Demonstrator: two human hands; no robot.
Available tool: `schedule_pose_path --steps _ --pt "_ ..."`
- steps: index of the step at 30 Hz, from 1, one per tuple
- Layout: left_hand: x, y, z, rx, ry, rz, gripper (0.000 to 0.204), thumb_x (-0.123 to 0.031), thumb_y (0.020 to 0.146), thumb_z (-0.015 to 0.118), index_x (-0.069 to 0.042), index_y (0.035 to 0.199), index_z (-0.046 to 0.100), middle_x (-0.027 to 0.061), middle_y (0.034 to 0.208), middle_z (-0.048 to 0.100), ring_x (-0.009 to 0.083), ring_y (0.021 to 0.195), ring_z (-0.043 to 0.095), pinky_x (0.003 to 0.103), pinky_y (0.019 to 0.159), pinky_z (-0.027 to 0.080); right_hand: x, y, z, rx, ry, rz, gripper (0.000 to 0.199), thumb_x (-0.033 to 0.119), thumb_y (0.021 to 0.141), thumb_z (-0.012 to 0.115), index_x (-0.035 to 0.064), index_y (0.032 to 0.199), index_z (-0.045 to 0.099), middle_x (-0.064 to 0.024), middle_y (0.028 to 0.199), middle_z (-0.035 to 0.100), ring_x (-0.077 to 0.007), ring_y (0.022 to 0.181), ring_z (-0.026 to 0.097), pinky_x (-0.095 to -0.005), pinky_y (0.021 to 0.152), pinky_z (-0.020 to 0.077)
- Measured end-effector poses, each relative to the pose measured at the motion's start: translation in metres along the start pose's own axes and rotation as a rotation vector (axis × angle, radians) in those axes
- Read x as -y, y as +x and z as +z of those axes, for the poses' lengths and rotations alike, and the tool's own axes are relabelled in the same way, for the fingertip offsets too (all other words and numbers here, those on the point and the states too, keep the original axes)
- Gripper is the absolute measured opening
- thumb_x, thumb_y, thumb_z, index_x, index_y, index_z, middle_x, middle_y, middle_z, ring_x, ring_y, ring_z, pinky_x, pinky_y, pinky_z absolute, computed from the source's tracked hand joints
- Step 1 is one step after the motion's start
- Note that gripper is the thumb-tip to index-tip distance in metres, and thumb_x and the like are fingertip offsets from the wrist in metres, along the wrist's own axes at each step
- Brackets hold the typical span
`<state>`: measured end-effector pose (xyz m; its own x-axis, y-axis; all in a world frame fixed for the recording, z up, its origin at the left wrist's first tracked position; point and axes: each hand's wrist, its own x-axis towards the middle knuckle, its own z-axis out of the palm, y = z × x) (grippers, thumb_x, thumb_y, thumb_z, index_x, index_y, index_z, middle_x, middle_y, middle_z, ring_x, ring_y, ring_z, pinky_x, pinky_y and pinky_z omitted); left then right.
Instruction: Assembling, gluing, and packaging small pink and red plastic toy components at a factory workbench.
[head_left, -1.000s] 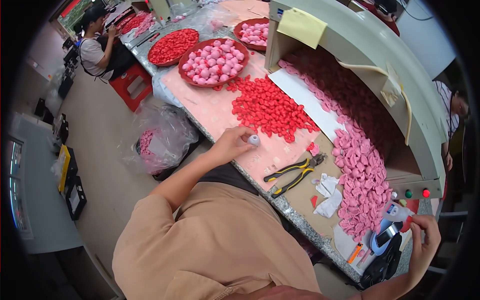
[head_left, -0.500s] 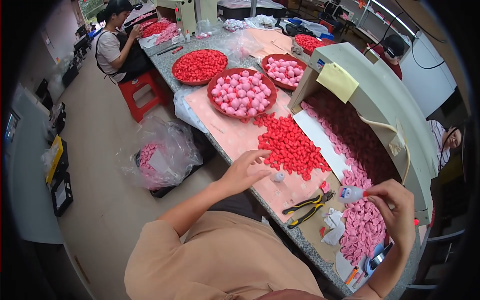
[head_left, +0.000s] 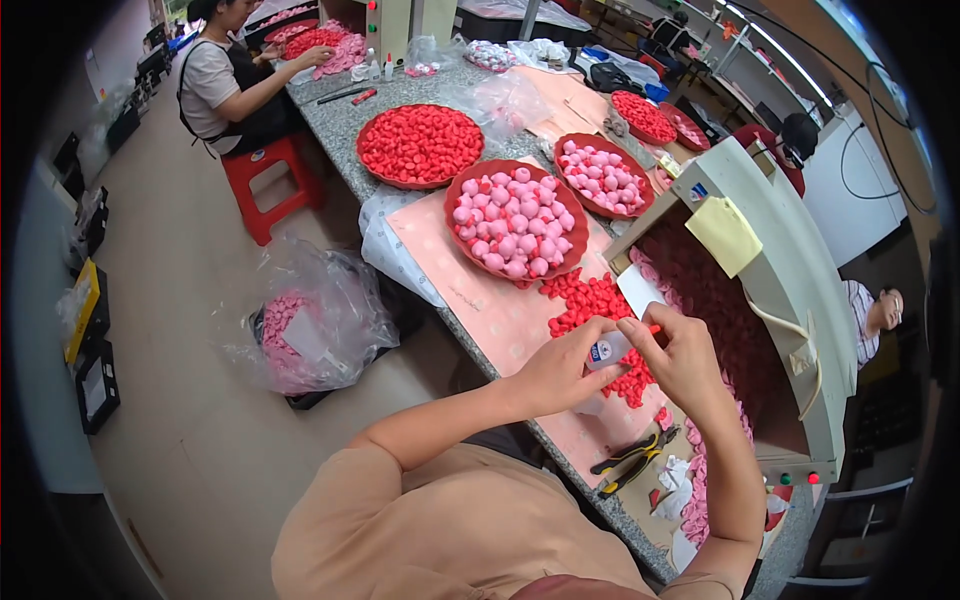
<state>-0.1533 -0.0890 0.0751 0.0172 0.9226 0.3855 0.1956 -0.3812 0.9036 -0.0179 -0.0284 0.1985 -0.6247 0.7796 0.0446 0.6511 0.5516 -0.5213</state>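
Note:
My left hand point(head_left: 560, 372) is closed around a small translucent white squeeze bottle point(head_left: 608, 350) with a blue-printed label. Close against it, the fingers of my right hand point(head_left: 690, 362) pinch the bottle's red cap point(head_left: 655, 328). Whether the cap is on or off the bottle I cannot tell. Both hands are above the pile of small red pieces point(head_left: 582, 300), partly hiding it. A whitish blurred item point(head_left: 592, 403) shows on the pink sheet below my left hand. Black-and-yellow pliers point(head_left: 635, 462) lie near the table's front edge.
A bowl of pink balls point(head_left: 515, 222), a second such bowl point(head_left: 603, 175) and a bowl of red pieces point(head_left: 420, 145) stand beyond my hands. A cream machine housing point(head_left: 790, 290) curves along the right over flat pink pieces point(head_left: 697, 500). Co-workers sit at far left and right.
My right hand has brought the bottle up and left to my left hand, which has moved right and closed on it. The view has shifted slightly. The co-worker at left has reached forward.

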Motion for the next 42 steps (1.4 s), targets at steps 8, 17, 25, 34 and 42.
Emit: schedule_pose_path --steps 8,17,25,34,42 --pt "-0.002 0.021 -0.008 -0.145 0.146 0.173 0.032 -0.023 0.087 0.054 -0.004 0.111 0.043 0.0150 0.091 0.053 0.0320 0.080 0.058 0.041 0.066 0.047 -0.004 0.011 0.018 -0.155 0.155 -0.018 0.032 0.026 0.089 0.060 0.0001 0.072 0.053 -0.0062 0.052 0.048 -0.0100 0.048 0.043 -0.0278 0.045 0.0343" --pt "-0.007 0.017 0.012 -0.075 -0.042 0.281 0.029 -0.025 0.092 0.048 -0.002 0.109 0.045 0.0129 0.086 0.053 0.0300 0.074 0.056 0.039 0.063 0.043 -0.008 -0.009 0.009 -0.026 0.270 -0.101 0.031 0.024 0.094 0.051 0.0001 0.075 0.053 -0.0037 0.059 0.045 -0.0101 0.055 0.041 -0.0261 0.050 0.0361" --pt "-0.014 0.023 0.017 0.035 -0.037 0.264 0.028 -0.023 0.090 0.049 0.001 0.104 0.047 0.0204 0.088 0.052 0.0375 0.081 0.055 0.041 0.066 0.045 -0.016 -0.023 0.002 -0.191 0.030 -0.256 0.033 0.026 0.096 0.044 0.0037 0.072 0.048 0.0026 0.058 0.041 -0.0075 0.052 0.041 -0.0246 0.045 0.0320" --pt "-0.024 0.022 0.012 0.365 -0.415 -0.053 0.016 -0.019 0.092 0.048 -0.004 0.098 0.049 0.0017 0.080 0.048 0.0059 0.071 0.044 0.023 0.061 0.038 -0.036 -0.053 -0.045 -0.506 0.871 0.044 0.029 0.029 0.096 0.041 0.0063 0.081 0.049 0.0028 0.061 0.039 -0.0066 0.050 0.039 -0.0220 0.045 0.0380" --pt "0.005 -0.004 0.030 0.337 -0.757 -0.193 0.025 -0.027 0.096 0.046 -0.005 0.109 0.048 -0.0011 0.080 0.044 0.0045 0.063 0.036 0.019 0.055 0.031 -0.096 -0.182 -0.035 -0.601 0.236 0.354 0.017 0.019 0.094 0.049 0.0041 0.084 0.050 0.0023 0.066 0.045 -0.0029 0.052 0.041 -0.0188 0.047 0.0347"
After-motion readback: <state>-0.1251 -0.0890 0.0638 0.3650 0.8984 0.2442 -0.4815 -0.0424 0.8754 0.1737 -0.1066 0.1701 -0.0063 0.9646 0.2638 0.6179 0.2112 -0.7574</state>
